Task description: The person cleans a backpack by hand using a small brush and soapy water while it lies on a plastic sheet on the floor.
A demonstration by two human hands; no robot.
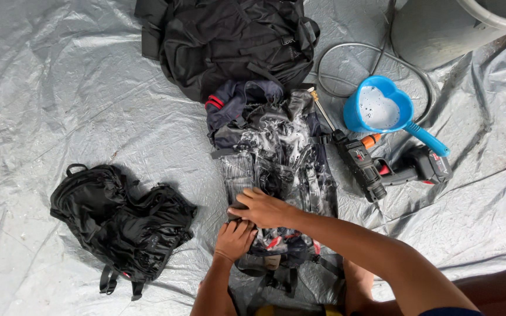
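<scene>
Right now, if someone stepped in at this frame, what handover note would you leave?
Left hand: grip closed on the near part of the soapy backpack; what it holds there is hidden.
Right hand: fingers curled, pressing on the same backpack just above the left hand.
The soapy backpack lies mid-tarp, covered in foam. Beside it on the right lie a spray gun and a blue heart-shaped scoop holding sudsy water.
Done: this backpack is lathered.
Left: foam not rinsed; the small black backpack and the large black backpack show no foam.
</scene>
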